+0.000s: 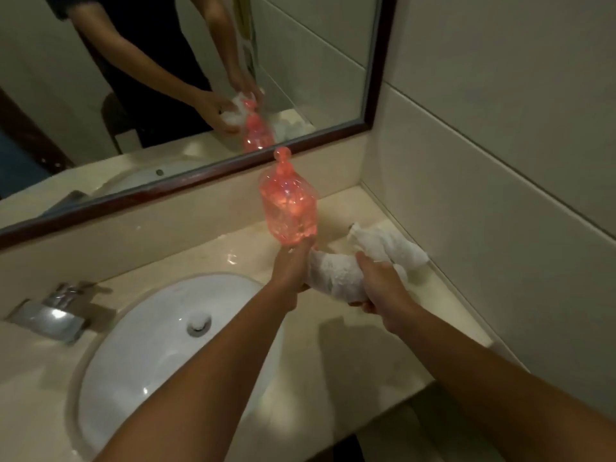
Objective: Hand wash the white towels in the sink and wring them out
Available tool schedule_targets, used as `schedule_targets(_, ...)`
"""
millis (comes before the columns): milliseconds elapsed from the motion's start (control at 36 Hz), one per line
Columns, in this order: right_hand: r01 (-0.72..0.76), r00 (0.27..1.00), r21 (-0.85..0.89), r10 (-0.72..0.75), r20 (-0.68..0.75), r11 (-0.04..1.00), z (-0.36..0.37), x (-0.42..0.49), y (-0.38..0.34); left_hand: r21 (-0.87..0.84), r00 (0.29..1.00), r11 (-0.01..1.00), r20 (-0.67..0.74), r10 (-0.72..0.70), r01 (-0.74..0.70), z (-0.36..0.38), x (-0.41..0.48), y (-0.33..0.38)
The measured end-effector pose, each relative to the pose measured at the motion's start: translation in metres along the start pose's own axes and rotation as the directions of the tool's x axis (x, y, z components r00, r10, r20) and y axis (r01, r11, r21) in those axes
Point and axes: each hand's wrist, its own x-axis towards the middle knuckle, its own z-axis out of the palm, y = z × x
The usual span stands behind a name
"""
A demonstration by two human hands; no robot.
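Note:
A twisted white towel (333, 278) is held above the beige counter, to the right of the white oval sink (160, 331). My left hand (291, 266) grips its left end. My right hand (380, 286) grips its right end. A second white towel (390, 243) lies rolled on the counter just behind my right hand, near the wall corner. The sink basin holds no towel and its drain (199, 323) shows.
A pink translucent bottle (288, 203) stands on the counter right behind my left hand. A chrome faucet (55, 313) sits left of the sink. A dark-framed mirror (186, 191) runs along the back; a tiled wall (500, 161) closes the right side.

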Motion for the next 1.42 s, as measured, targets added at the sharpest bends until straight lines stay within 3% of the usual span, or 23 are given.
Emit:
schedule_targets(167, -0.160, 0.983, 0.084, 0.167, -0.081, 0.984, -0.008, 0.022, 0.059, 0.065, 0.993, 0.991, 0.007, -0.115, 0.114, 0.027, 0.011, -0.051)
schedule_targets(389, -0.196, 0.974, -0.027, 0.192, -0.119, 0.980, -0.016, 0.043, 0.094, 0.158, 0.988, 0.985, 0.130, -0.086, 0.065, 0.041, 0.024, -0.078)
schedule_targets(639, -0.200, 0.965, 0.002, 0.197, -0.173, 0.980, -0.019, 0.050, 0.103, 0.403, 0.987, 0.901, 0.077, 0.141, -0.161, 0.031, 0.027, -0.097)
schedule_targets(972, -0.231, 0.955, -0.049, 0.217, -0.201, 0.972, -0.019, 0.050, 0.104, 0.623, 0.972, 0.748, 0.110, 0.207, -0.230, 0.020, 0.018, -0.109)
schedule_targets(1056, -0.190, 0.950, -0.144, 0.145, -0.276, 0.971, -0.028, 0.050, 0.100, 0.689, 0.973, 0.689, 0.124, 0.193, -0.225, 0.014, 0.013, -0.108)
schedule_targets(1139, -0.089, 0.943, -0.259, -0.002, -0.332, 0.962, -0.036, 0.046, 0.092, 0.803, 0.972, 0.557, 0.113, 0.207, -0.212, 0.005, 0.014, -0.103)
schedule_targets(1250, 0.088, 0.936, -0.460, -0.231, -0.264, 0.883, -0.037, 0.043, 0.081, 0.885, 0.941, 0.378, 0.165, 0.294, -0.273, -0.009, 0.012, -0.091)
schedule_targets(1417, 0.364, 0.837, -0.764, -0.547, 0.018, 0.532, -0.018, 0.044, 0.050, 0.921, 0.871, 0.221, 0.197, 0.451, -0.323, -0.019, 0.001, -0.053)
